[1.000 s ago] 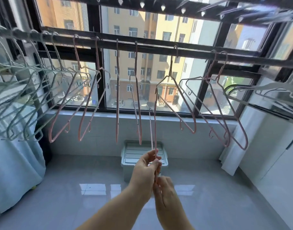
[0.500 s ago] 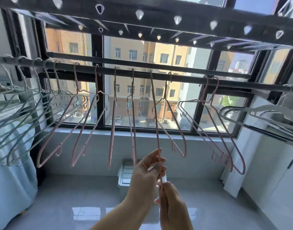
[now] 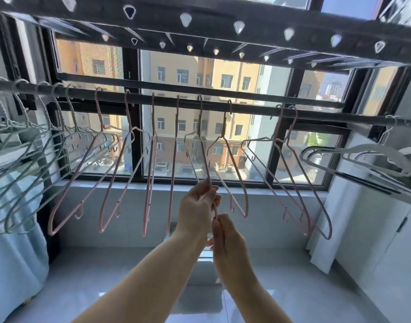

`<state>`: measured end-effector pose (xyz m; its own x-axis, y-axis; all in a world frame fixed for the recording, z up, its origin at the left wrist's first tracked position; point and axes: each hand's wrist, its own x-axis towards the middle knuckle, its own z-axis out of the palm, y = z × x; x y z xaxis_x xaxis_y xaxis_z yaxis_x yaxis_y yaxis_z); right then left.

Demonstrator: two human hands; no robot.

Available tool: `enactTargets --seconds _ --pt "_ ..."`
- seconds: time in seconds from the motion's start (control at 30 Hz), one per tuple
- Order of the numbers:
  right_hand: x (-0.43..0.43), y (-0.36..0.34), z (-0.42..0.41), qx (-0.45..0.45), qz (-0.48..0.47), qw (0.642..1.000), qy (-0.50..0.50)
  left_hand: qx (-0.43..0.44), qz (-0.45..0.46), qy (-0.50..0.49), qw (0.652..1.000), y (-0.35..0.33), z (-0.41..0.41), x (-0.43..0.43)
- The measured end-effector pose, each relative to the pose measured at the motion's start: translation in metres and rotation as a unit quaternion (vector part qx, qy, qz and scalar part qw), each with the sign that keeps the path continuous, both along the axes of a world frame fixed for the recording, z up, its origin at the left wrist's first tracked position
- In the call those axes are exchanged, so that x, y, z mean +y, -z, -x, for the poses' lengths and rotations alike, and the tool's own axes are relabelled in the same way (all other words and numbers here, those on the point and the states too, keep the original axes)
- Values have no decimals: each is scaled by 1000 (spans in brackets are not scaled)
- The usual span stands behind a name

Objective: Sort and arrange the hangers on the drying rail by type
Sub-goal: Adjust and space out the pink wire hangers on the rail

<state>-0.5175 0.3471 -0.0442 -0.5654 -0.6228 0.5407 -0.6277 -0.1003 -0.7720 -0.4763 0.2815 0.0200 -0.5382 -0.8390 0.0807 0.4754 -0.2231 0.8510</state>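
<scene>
1. Far to the left of the grip, a bunch of green hangers hangs packed together on the rail.
2. Between them and the grip, four pink hangers hang spaced apart, the nearest just beside the left hand.
3. The held hanger, also pink, has its hook over the rail straight above the grip, and its wire runs down into both hands.
4. The left hand is the upper one; its thumb and fingertips pinch the wire, the fingers only lightly bent.
5. The right hand sits just below it, touching it, with its fingers curled tight round the wire's lower end.
6. Right of the grip, three more pink hangers hang on the rail, one near the hands and two close together farther off.
7. Far right, white hangers hang bunched at the rail's end.
</scene>
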Motion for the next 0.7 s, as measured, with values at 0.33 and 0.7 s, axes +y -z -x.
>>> enactTargets --seconds 0.33,0.7 --pt "37 -26 22 56 97 978 178 -187 246 -112 944 23 -10 9" --pt "22 -70 62 -213 16 973 -86 -185 482 -102 851 22 4 51"
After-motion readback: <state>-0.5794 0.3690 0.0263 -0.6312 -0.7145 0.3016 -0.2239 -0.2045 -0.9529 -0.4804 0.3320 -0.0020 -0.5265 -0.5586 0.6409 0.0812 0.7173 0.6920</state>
